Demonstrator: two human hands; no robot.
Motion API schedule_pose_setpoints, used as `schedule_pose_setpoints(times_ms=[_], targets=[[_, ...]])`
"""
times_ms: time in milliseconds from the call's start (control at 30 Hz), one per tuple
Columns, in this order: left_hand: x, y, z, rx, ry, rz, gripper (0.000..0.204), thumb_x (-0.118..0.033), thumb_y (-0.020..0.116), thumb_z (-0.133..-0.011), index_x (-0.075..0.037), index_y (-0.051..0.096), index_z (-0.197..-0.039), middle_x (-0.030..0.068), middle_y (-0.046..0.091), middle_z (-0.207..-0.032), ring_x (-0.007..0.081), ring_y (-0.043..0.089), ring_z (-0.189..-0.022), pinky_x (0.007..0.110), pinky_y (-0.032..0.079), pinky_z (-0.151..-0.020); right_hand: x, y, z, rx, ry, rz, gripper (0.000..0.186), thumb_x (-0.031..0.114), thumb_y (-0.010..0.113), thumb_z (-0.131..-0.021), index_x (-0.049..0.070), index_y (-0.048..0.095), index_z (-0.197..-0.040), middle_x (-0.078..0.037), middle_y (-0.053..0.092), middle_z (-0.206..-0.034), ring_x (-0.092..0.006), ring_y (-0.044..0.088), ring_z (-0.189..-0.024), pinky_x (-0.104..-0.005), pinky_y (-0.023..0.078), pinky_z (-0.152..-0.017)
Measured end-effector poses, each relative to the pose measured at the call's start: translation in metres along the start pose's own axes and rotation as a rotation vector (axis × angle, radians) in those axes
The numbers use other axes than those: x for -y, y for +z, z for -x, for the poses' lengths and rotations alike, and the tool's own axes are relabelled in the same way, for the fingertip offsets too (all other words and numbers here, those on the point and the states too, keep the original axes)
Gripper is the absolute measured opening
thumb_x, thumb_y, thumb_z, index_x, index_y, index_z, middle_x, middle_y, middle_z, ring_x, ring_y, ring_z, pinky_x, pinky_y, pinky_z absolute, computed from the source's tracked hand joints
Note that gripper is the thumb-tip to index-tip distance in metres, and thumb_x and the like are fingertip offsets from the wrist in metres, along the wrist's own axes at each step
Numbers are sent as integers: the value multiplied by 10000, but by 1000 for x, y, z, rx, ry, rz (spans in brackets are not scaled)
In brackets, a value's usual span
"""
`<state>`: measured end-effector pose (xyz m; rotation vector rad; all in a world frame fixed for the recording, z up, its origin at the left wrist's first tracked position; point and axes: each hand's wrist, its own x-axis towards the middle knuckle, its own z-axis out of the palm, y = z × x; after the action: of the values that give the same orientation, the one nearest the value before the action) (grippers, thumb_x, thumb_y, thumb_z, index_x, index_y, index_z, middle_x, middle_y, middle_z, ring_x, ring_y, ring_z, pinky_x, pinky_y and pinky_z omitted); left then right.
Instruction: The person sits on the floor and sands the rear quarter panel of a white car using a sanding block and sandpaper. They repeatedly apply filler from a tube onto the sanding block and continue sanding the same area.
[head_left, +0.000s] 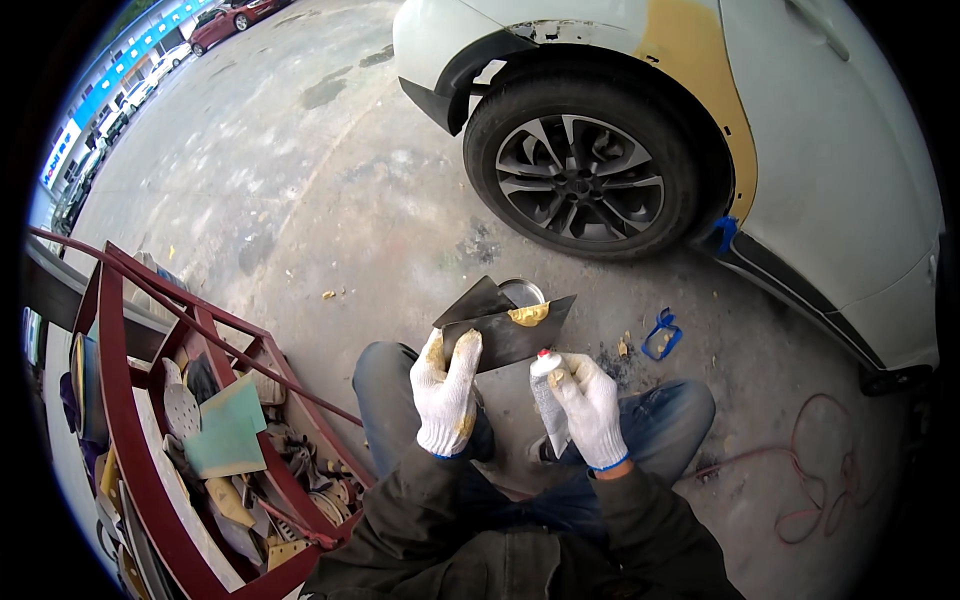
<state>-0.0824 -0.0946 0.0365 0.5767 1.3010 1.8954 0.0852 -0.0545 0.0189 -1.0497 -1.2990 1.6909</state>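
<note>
My left hand point(446, 392), in a white knit glove stained with yellow, grips a dark flat putty board point(510, 338) by its near left end. A lump of yellow putty point(529, 315) sits on the board's far edge. Behind it a second dark plate point(474, 302) shows, partly covered, beside a round metal tin point(521, 292). Whether my left hand also holds that second plate I cannot tell. My gloved right hand point(592, 408) is closed round a crumpled silvery squeeze tube point(550, 398), its red tip point(543, 353) pointing up, just right of the board.
Ahead stands a white car point(820, 150) with yellow filler point(690, 60) round its rear wheel arch. A dark red rack point(120, 380) with sanding supplies is at my left. Blue tape point(662, 335) lies on the concrete floor point(300, 200); a red hose point(800, 450) curls at right.
</note>
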Motion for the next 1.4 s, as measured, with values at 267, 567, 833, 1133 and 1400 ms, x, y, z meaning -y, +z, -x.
schedule_pose_setpoints(times_ms=[267,567,833,1133,1400], targets=[[3,-1,6,141,45,-80,297,-15,605,-939,54,580,-1226,49,665,-1034,76,589,-921,220,472,-830,-5,-3,-2,-64,-75,57,302,274,621,-976,-20,610,-1045,-56,654,-814,-88,616,-645,-238,508,-571],[4,0,9,163,21,-100,309,-7,609,-931,48,576,-1234,57,669,-1045,92,592,-932,228,470,-846,-4,-4,-1,-90,-68,31,253,230,611,-975,-21,622,-1001,-36,646,-804,-60,583,-646,-216,481,-566],[1,1,10,184,27,-132,304,-14,603,-935,37,579,-1233,62,661,-1065,94,587,-951,234,469,-857,6,1,-1,-135,-92,28,220,177,645,-960,-42,654,-966,-31,674,-825,-44,582,-728,-213,484,-637],[1,-1,13,189,33,-129,304,-19,610,-937,32,582,-1235,58,658,-1066,89,587,-952,236,472,-855,5,4,-2,-154,-149,13,167,128,629,-960,-35,656,-984,-34,671,-847,-48,578,-736,-207,474,-653],[2,0,14,133,-14,-34,295,-33,614,-945,46,581,-1227,50,660,-1061,84,586,-934,230,468,-848,5,5,-1,-160,-181,24,157,110,617,-959,-40,649,-992,-47,675,-863,-61,594,-745,-210,481,-659]])
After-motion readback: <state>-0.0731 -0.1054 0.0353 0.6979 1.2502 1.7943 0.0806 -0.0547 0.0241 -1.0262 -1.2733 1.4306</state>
